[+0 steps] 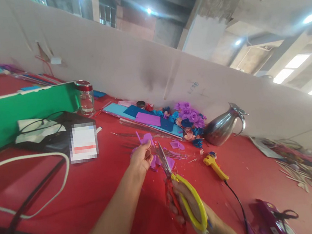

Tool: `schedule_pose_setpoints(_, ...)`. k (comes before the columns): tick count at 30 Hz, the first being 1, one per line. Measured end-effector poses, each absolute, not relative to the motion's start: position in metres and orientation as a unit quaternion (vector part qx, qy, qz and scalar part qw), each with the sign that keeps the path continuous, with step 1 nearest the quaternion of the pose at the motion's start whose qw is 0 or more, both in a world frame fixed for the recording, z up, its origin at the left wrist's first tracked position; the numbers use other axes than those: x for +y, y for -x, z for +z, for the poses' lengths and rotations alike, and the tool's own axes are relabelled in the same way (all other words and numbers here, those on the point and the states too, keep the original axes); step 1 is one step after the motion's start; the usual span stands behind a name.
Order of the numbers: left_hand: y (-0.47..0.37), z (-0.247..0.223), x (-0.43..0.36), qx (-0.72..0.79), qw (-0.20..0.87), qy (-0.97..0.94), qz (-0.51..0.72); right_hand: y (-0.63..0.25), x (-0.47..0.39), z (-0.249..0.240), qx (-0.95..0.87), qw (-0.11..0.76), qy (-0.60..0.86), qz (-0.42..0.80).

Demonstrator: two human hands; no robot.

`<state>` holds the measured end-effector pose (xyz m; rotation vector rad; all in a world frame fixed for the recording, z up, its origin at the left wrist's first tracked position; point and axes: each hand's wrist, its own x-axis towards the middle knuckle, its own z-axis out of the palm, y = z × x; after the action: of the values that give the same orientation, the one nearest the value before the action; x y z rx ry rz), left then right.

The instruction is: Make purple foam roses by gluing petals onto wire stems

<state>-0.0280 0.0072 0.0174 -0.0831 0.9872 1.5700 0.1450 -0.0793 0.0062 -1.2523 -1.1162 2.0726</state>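
My left hand (141, 158) is closed in a pinch on a piece of purple paper (146, 138), held over the red table (121, 204). In my right hand (183, 201) are scissors (189, 204) with one yellow and one red handle, my fingers through the loops. Their blades point up and away, just right of the left fingertips. More purple scraps (177, 144) lie around and under the blades. Behind them, a purple sheet (148, 119) rests on blue sheets (112, 109).
Paper flowers (191, 114) and a metal jug (222, 126) stand by the wall. A yellow glue gun (216, 167) with a black cord lies at right, sticks (299, 175) beyond. At left are a lidded jar (86, 99), a white cable (65, 170) and a green panel (30, 109).
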Motion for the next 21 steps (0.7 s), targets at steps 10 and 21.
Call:
schedule_pose_setpoints(10,0.0246,0.0244,0.0048,0.392,0.618,0.072,0.678,-0.1420,-0.0812,0.0082,-0.389,0.233,0.446,0.772)
schedule_pose_setpoints(21,0.0270,0.0272,0.0035,0.394,0.632,0.087,0.662,-0.1355,-0.0748,0.0163,-0.346,0.245,0.459,0.781)
